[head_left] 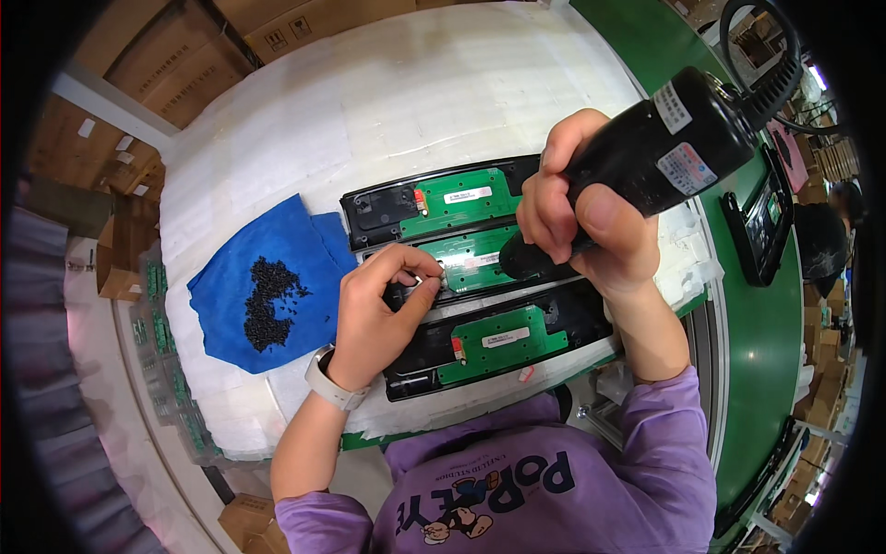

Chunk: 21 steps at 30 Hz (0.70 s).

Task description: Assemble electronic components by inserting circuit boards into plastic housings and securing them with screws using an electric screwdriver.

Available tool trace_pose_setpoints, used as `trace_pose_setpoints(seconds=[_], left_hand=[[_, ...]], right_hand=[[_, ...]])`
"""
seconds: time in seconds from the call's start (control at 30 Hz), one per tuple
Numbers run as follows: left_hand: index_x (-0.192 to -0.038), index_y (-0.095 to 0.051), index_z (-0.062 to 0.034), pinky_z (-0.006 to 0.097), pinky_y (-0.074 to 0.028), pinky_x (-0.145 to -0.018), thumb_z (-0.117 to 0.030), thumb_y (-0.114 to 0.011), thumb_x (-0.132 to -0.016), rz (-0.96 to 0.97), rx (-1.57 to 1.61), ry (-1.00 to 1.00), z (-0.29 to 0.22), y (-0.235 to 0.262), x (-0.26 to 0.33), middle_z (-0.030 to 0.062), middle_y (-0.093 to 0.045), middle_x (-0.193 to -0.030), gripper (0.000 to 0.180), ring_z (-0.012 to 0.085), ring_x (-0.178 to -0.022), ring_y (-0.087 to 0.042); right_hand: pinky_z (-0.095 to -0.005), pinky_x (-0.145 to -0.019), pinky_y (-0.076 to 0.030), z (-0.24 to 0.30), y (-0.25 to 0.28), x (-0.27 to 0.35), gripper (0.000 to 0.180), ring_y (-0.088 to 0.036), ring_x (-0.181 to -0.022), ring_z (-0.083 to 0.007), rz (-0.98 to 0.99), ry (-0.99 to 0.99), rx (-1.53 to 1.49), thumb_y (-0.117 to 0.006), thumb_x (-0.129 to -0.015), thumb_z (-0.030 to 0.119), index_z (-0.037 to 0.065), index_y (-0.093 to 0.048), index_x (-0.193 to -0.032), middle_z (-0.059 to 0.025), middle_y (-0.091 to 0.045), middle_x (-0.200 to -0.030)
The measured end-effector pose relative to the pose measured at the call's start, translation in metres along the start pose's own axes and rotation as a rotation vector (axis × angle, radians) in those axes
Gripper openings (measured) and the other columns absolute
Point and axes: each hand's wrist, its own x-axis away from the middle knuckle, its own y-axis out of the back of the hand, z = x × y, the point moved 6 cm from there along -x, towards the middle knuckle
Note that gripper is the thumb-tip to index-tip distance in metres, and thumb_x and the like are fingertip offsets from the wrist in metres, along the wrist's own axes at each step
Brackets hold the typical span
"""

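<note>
black screwdriver (637, 143); green circuit boards (512, 355); blue cloth (312, 251)

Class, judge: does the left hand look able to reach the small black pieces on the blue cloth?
Probably yes: the left hand is beside the blue cloth, and nothing appears to block the small black pieces.

Pale printed labels (468, 196) mark green rectangular circuit boards (498, 361) and a black cylindrical power tool (620, 152); dark lettering (551, 473) crosses a purple fabric shirt (669, 443); symbols (276, 40) mark brown cardboard cartons (171, 65).

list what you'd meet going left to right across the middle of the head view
Blue cloth → left hand → middle green circuit board → right hand → black housing on the right
</note>
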Motion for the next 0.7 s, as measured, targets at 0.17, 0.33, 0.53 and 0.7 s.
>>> trace_pose_setpoints(seconds=[0.17,0.33,0.53,0.7], left_hand=[[-0.083,-0.059,-0.0012,0.025,-0.045,-0.065,0.004,-0.061,-0.073,0.036,0.013,0.018,0.000,-0.003,0.000,0.0061,-0.062,-0.080,0.011,0.0157,-0.074,-0.060],[-0.086,-0.059,0.0002,0.025,-0.046,-0.065,0.003,-0.059,-0.077,0.054,0.021,0.025,-0.001,-0.004,-0.001,0.0066,-0.063,-0.080,0.009,0.0149,-0.074,-0.061],[-0.089,-0.059,0.0015,0.024,-0.047,-0.064,0.001,-0.055,-0.082,0.083,0.032,0.036,0.000,-0.004,-0.002,0.0078,-0.064,-0.077,0.008,0.0139,-0.071,-0.062],[-0.089,-0.060,0.0017,0.023,-0.047,-0.064,0.000,-0.053,-0.084,0.084,0.059,0.050,0.000,-0.005,-0.003,0.0077,-0.064,-0.077,0.009,0.0121,-0.072,-0.062]], right_hand=[[-0.0212,-0.046,-0.036,0.001,-0.003,0.005,0.030,-0.044,-0.047,-0.0079,-0.023,0.024,-0.052,-0.064,-0.072,0.016,0.001,-0.047,-0.091,-0.0010,-0.047,-0.058],[-0.0191,-0.052,-0.038,0.003,-0.006,0.008,0.021,-0.048,-0.058,-0.0056,-0.018,0.069,-0.073,-0.069,-0.068,0.003,0.001,-0.055,-0.084,0.0003,-0.051,-0.065],[-0.0231,-0.047,-0.039,-0.001,-0.027,0.008,0.026,-0.048,-0.050,-0.0109,0.198,0.042,0.095,-0.066,-0.070,0.003,0.003,-0.042,-0.080,-0.0042,-0.048,-0.060],[-0.0231,-0.050,-0.042,0.001,-0.029,0.009,0.022,-0.050,-0.054,-0.0105,0.197,0.065,0.155,-0.064,-0.069,-0.001,0.003,-0.044,-0.080,-0.0044,-0.050,-0.062]])
